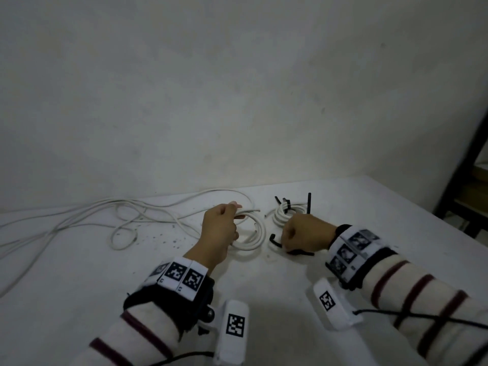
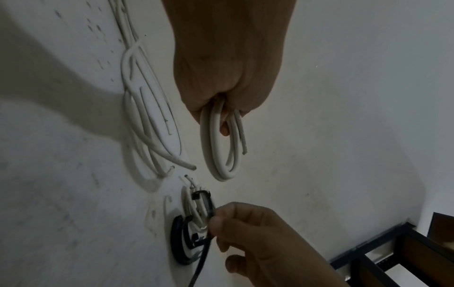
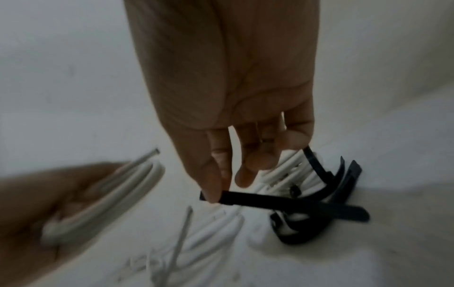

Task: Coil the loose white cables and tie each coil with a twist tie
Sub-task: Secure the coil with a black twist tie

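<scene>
**Coil in one hand, black tie in the other**

Left hand [image 1: 219, 225] has its fingers wrapped around a small coil of white cable [image 1: 249, 233], gripping the loops at the top so the rest of the ring hangs down to the white table [image 1: 79, 273]. One cut end pokes out past the fingers toward the right.

Right hand [image 1: 303, 233] sits just beside that coil, thumb and forefinger pinching the end of a black twist tie [image 3: 282, 203]; the strap runs out flat from the fingertips. More black ties [image 1: 309, 203] lie just behind it, right up against a tied coil [image 1: 284, 213] that's already got a black strap round it.

The loose cables [image 1: 105, 215] sprawl across the left half of the table, up near the back edge where it meets the wall [image 1: 237, 88], trailing off the left side. The table's near part in front of both wrists is bare white surface. On the right, the table edge runs diagonally, with a dark frame [image 1: 464, 167] past it.
</scene>
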